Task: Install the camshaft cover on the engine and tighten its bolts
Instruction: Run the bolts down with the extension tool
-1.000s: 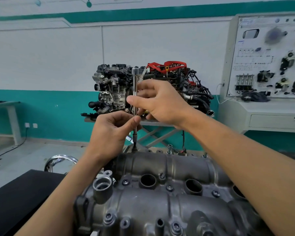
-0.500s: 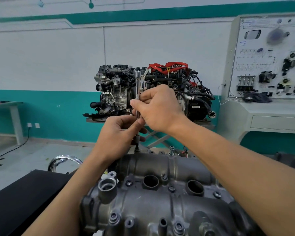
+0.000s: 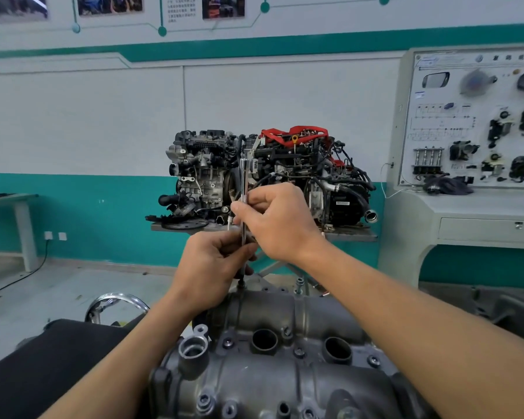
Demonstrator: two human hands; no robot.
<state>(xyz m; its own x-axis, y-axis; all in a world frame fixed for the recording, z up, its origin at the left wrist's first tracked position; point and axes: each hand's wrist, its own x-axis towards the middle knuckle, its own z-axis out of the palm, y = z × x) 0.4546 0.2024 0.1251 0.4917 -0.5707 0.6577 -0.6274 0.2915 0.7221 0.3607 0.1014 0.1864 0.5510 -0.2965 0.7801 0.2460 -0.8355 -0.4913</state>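
Note:
The grey cast camshaft cover point(image 3: 285, 376) lies on the engine in front of me, with several bolts point(image 3: 299, 352) seated along it and two round plug wells. A thin silver extension bar point(image 3: 244, 189) stands upright, its socket end on a bolt at the cover's far edge point(image 3: 241, 286). My right hand point(image 3: 277, 220) pinches the bar's knurled middle with the fingertips. My left hand point(image 3: 214, 267) grips the bar lower down, just above the cover. The bar's square top end is free.
A black pad point(image 3: 43, 355) lies at the left of the engine, with a chrome ring point(image 3: 115, 300) behind it. Two display engines point(image 3: 263, 176) stand on a stand straight ahead. A training panel cabinet point(image 3: 472, 164) fills the right. A table point(image 3: 15, 207) stands far left.
Both hands kept hold of the upright bar; the right hand slid lower along it and its fingers shifted around the shaft. My head tilted up, showing more wall.

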